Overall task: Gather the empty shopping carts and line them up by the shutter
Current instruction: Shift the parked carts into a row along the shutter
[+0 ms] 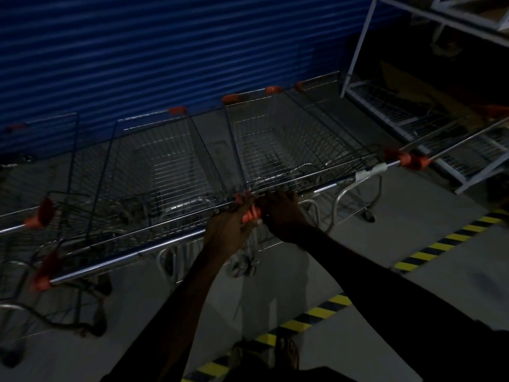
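Carts (170, 166) side by side on the floor (413, 230), noses at the shutter (137, 51). Left hand (231, 227) clamped on an orange handle end (252, 215), right hand (283, 213) curled over the neighbouring handle (326, 188). Best to nudge both handles level, keeping fronts square to shutter.
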